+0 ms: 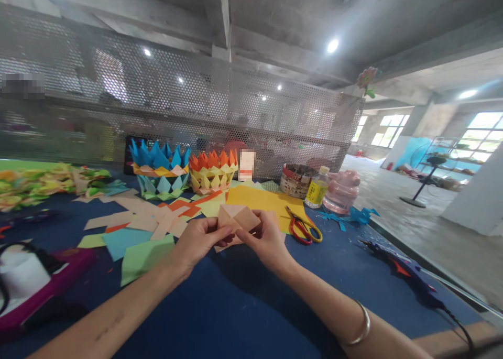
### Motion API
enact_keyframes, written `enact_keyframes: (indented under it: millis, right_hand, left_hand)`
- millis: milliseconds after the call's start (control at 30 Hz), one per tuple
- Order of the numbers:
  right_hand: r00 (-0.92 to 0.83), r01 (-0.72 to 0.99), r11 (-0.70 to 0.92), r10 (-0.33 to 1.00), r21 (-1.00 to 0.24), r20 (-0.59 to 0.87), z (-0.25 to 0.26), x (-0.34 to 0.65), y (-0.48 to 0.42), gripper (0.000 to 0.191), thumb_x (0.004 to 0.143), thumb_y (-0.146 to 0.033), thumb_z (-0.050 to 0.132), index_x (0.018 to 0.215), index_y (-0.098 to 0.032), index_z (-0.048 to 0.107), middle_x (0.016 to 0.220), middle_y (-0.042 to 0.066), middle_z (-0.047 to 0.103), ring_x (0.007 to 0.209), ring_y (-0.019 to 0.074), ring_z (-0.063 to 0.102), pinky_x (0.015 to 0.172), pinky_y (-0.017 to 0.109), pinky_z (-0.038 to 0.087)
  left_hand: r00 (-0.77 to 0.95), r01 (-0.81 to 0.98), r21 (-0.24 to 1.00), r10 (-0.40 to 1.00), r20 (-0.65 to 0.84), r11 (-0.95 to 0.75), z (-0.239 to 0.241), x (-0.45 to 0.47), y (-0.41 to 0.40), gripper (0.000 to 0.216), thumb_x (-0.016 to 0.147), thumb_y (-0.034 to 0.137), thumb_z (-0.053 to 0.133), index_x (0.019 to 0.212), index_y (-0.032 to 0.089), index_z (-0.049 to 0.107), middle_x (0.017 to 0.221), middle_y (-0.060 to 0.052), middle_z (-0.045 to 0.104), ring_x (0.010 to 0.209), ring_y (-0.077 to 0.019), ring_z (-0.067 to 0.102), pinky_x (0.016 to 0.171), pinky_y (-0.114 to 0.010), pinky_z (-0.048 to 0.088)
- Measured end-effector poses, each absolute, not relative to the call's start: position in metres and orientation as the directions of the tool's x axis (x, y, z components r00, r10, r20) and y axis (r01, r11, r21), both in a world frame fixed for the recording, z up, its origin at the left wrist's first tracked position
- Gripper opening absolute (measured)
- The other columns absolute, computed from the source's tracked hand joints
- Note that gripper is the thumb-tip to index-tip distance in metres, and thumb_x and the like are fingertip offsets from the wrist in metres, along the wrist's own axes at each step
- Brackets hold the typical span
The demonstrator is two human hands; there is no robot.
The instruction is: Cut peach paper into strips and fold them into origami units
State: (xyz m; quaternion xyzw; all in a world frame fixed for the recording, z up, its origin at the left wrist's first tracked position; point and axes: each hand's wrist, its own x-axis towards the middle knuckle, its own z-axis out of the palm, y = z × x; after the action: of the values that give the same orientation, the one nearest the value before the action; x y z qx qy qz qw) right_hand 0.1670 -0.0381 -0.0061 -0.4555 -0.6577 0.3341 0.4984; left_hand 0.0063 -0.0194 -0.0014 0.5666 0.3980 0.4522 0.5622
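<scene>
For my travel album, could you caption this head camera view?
Left hand and right hand hold creased peach paper over a blue table, scissors nearby.

Left hand (199, 240) near right hand (269, 240)

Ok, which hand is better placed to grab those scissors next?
Probably the right hand: the scissors lie on its side, while the left hand is farther off. Both hold the peach paper, though.

The folded paper (236, 210) before you is pale peach, and your worktop (220, 317) is dark blue. Your scissors (294, 220) have one red handle and one yellow. You see one paper basket (161, 171) in blue, peach and pale teal, another basket (213, 171) in orange-red and yellow.
</scene>
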Motion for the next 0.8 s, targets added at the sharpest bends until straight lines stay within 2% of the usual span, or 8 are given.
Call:
enact_keyframes:
  millis: [200, 367, 600, 700, 800]
  right_hand:
    - [-0.007, 0.361, 0.35, 0.928, -0.865, 0.372, 0.001, 0.165, -0.043, 0.035, 0.068, -0.025, 0.065, 0.099, -0.017, 0.049, 0.082, 0.001, 0.06, 0.07, 0.0137, 0.057, 0.061, 0.026, 0.045]
    - [0.03, 0.41, 0.335, 0.924, -0.848, 0.38, 0.003, 0.164, -0.044, 0.036, 0.068, -0.027, 0.065, 0.099, -0.017, 0.048, 0.075, -0.001, 0.059, 0.063, 0.0133, 0.055, 0.056, 0.025, 0.043]
    - [-0.017, 0.381, 0.388, 0.91, -0.839, 0.414, -0.003, 0.165, -0.04, 0.039, 0.068, -0.023, 0.065, 0.102, -0.017, 0.047, 0.08, 0.0, 0.06, 0.071, 0.0143, 0.057, 0.062, 0.026, 0.045]
    - [-0.028, 0.427, 0.374, 0.916, -0.823, 0.401, -0.004, 0.166, -0.039, 0.038, 0.068, -0.024, 0.066, 0.101, -0.018, 0.048, 0.082, 0.001, 0.059, 0.071, 0.0146, 0.056, 0.063, 0.027, 0.045]
    - [-0.058, 0.377, 0.361, 0.928, -0.853, 0.368, -0.004, 0.166, -0.038, 0.035, 0.068, -0.026, 0.066, 0.097, -0.017, 0.049, 0.079, 0.001, 0.059, 0.069, 0.0143, 0.056, 0.061, 0.026, 0.044]
  left_hand:
    - [0.295, -0.071, 0.997, 0.955, 0.01, 0.011, -0.003, 0.007, -0.021, 0.023, 0.063, 0.032, 0.071, 0.075, 0.012, 0.067, 0.07, -0.004, 0.067, 0.063, -0.0125, 0.059, 0.064, -0.024, 0.045]
    - [0.332, -0.066, 0.994, 0.942, -0.057, 0.084, -0.004, 0.006, -0.022, 0.028, 0.063, 0.036, 0.071, 0.074, 0.011, 0.065, 0.07, -0.005, 0.067, 0.063, -0.0124, 0.059, 0.061, -0.023, 0.043]
    - [0.293, 0.016, 1.0, 0.956, -0.022, 0.018, -0.007, 0.006, -0.014, 0.029, 0.059, 0.039, 0.072, 0.063, 0.013, 0.061, 0.056, -0.003, 0.064, 0.051, -0.0118, 0.055, 0.054, -0.025, 0.042]
    - [0.315, 0.0, 1.0, 0.949, 0.021, -0.022, -0.009, 0.006, -0.01, 0.029, 0.056, 0.038, 0.073, 0.058, 0.014, 0.059, 0.051, -0.001, 0.061, 0.046, -0.0114, 0.053, 0.05, -0.025, 0.04]
    - [0.321, -0.03, 0.998, 0.945, 0.061, -0.054, -0.009, 0.006, -0.01, 0.028, 0.057, 0.038, 0.073, 0.056, 0.014, 0.058, 0.049, -0.001, 0.059, 0.044, -0.0108, 0.051, 0.048, -0.024, 0.039]
